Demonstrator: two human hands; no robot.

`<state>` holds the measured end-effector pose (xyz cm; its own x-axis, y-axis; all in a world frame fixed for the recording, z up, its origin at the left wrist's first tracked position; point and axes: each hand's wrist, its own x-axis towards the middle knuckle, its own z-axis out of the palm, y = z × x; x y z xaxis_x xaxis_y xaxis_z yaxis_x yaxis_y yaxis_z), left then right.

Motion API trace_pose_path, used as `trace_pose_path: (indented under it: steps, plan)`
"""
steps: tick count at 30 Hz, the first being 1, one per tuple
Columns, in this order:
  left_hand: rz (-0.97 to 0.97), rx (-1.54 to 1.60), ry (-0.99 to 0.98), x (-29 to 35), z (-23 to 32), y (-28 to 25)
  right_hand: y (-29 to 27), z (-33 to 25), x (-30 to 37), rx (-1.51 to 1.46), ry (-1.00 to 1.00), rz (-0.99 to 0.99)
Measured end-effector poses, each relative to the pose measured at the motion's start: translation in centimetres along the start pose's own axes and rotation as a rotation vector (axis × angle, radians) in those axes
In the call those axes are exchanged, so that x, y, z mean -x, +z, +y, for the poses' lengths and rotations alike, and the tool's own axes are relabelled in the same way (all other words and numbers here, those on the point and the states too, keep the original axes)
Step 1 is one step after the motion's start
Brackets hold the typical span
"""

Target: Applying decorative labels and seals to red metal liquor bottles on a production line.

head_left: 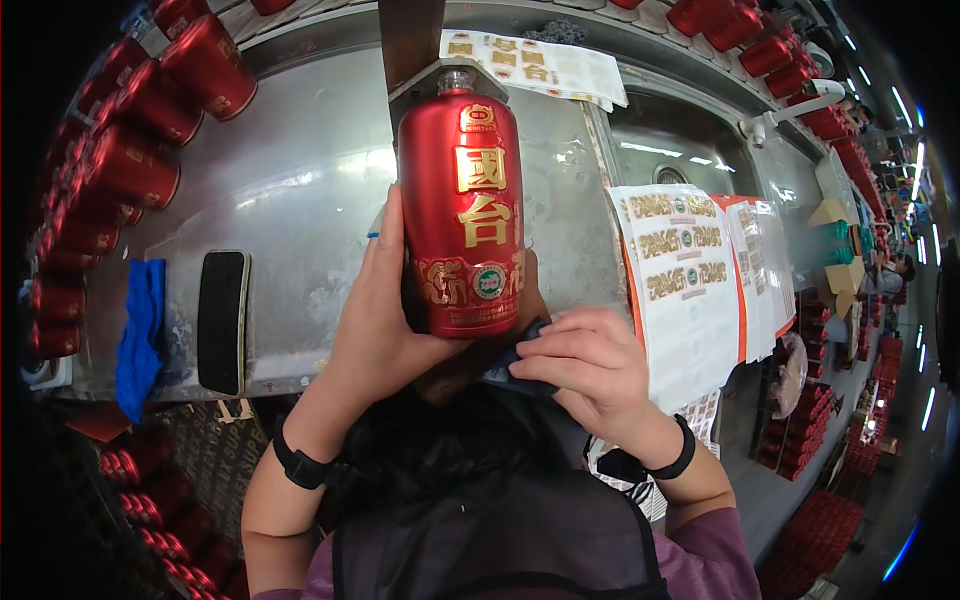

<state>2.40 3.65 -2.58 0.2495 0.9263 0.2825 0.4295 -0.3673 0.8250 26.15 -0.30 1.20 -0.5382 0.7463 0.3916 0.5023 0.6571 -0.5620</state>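
A glossy red bottle (430, 200) with raised gold lettering and a small round green emblem stands out in front of me, its clear neck pointing away. Along its left side and base, my left hand (370, 310) is closed around it, thumb near the bottom. Just right of the bottle's base, my right hand (597, 365) pinches a folded dark blue cloth (508, 368) between thumb and fingers. Part of that cloth is hidden by the fingers. Behind the bottle's neck sits a dark angular holder (405, 98) on a brown upright.
On the metal bench (300, 150) lie a phone (222, 322) and a bright blue cloth (142, 330). Red bottles (130, 165) crowd the left. Gold decal sheets (680, 335) lie at right, more decals (585, 75) at the back. A sink (680, 130) with a white tap (800, 105) is beyond.
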Motion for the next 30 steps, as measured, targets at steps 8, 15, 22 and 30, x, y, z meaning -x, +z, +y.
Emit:
trace_pose_path:
  steps: [8,15,22,30]
  plan:
    - [0.073,0.124,-0.049,0.2,0.1,0.8,-1.2,-0.4,-2.6,0.200,-0.022,0.184]
    - [0.068,0.041,-0.060,0.3,0.2,0.4,-0.9,-0.3,-4.9,0.286,-0.086,0.191]
    - [0.065,0.048,-0.050,0.2,0.4,0.3,-1.4,-0.5,-5.3,0.205,-0.098,0.122]
    - [0.079,0.060,-0.008,0.3,-0.1,0.3,-1.5,-0.7,-5.2,0.206,-0.150,0.033]
